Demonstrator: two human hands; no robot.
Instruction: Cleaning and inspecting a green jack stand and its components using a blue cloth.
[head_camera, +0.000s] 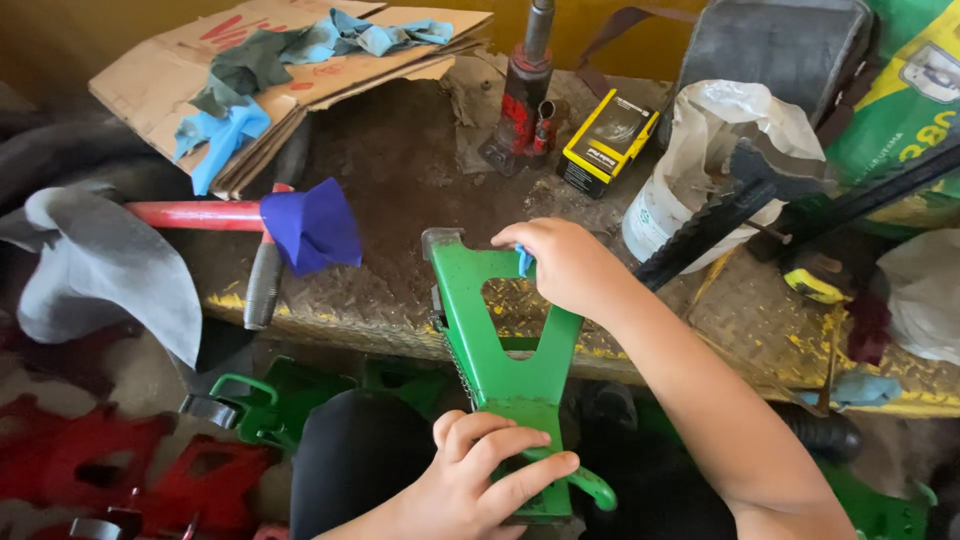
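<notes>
The green metal bracket (500, 340) leans with its long axis running from 6 o'clock up to 12 o'clock, its top resting against the front edge of the table (400, 190). The left hand (470, 480) clamps its grip on the foot at 6 o'clock. The right hand (570, 265) pinches a small blue cloth (524, 262) against the upper arm at 1 o'clock; open room lies toward 11 o'clock.

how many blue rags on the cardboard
2: one light blue rag hangs off the cardboard's left edge, another lies near its top right. More may hide under the dark green cloth.
</notes>
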